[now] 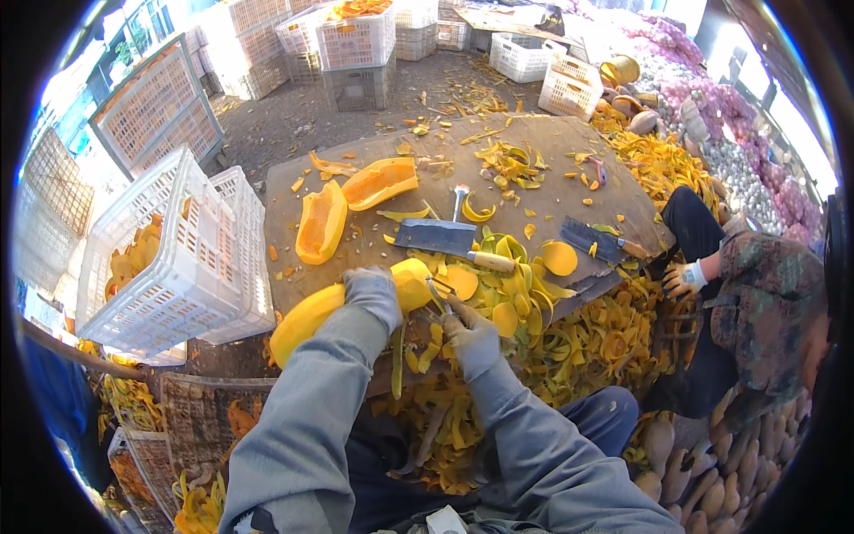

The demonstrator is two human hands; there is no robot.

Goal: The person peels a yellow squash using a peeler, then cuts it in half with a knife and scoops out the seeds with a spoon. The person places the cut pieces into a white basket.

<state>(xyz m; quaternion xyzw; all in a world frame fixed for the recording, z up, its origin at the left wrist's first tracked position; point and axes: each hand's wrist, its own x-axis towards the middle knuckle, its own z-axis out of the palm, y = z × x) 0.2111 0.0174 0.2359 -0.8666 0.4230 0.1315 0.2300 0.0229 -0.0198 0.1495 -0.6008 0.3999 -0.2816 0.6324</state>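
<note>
My left hand, in a grey glove, grips a long peeled yellow squash lying on the wooden board. In my gloved right hand is a peeler at the squash's right end. A green peel strip hangs beside the squash between my hands. Beyond my hands lie a cleaver and another tool with a metal shank. Two hollowed squash halves rest at the back left. Peels and round slices are heaped right of the peeler.
White plastic crates stand at left, one holding yellow pieces; more crates stand behind. Another cleaver lies at the board's right. A co-worker in camouflage sits at right, near peel heaps and whole squashes.
</note>
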